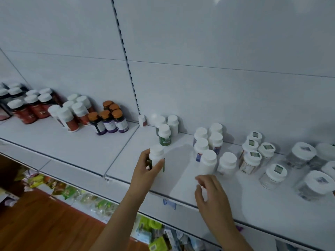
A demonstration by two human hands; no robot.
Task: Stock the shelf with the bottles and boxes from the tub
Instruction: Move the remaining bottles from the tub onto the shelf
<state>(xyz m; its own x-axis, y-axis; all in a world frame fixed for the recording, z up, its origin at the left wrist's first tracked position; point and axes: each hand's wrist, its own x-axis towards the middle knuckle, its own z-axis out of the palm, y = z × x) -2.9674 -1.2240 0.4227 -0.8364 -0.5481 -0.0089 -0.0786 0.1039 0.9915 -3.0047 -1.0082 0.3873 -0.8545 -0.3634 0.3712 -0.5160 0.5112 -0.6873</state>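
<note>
The left hand [147, 168] grips a white-capped bottle [156, 156] with a green label, upright on the shelf [126, 153]. Just beyond it stand three more green bottles [164, 135]. The right hand [211, 194] hovers over the shelf's front, fingers loosely curled, holding nothing. Just beyond its fingertips stands a white bottle [208, 162], with more white bottles [208, 138] behind. Jars [252, 156] stand to its right; red bottles [32, 109] and orange-capped bottles [110, 118] stand far left of the left hand.
</note>
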